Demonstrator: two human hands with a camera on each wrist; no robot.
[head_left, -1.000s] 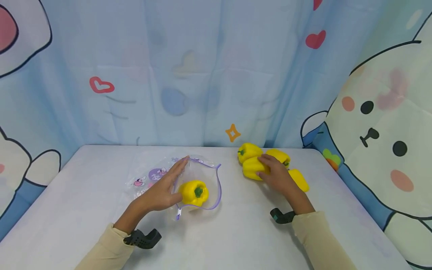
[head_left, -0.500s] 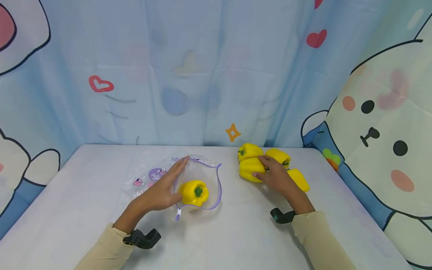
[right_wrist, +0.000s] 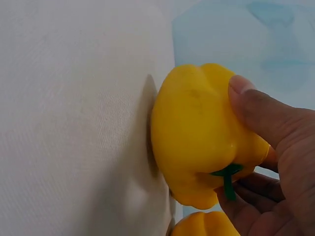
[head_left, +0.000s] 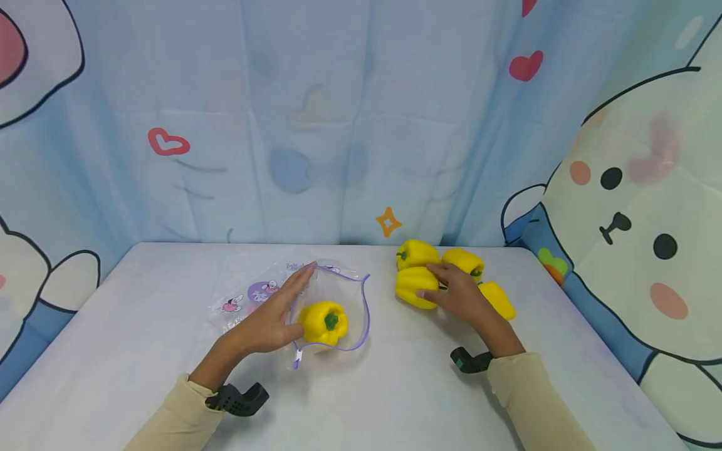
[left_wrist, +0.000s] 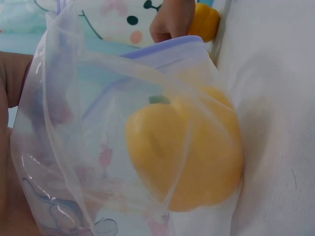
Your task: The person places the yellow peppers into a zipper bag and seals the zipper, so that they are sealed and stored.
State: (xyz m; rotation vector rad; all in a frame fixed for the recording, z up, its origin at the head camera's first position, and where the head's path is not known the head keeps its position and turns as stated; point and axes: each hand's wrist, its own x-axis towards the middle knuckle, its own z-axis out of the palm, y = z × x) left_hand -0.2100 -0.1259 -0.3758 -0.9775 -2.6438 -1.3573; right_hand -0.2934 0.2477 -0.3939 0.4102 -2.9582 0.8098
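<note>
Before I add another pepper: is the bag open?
Open: the bag's purple rim gapes wide around the pepper, held by the left hand.

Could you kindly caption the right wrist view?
Right hand grips a glossy yellow bell pepper on the white tablecloth.

The print on the zip bag (head_left: 265,291) is too small to read.
</note>
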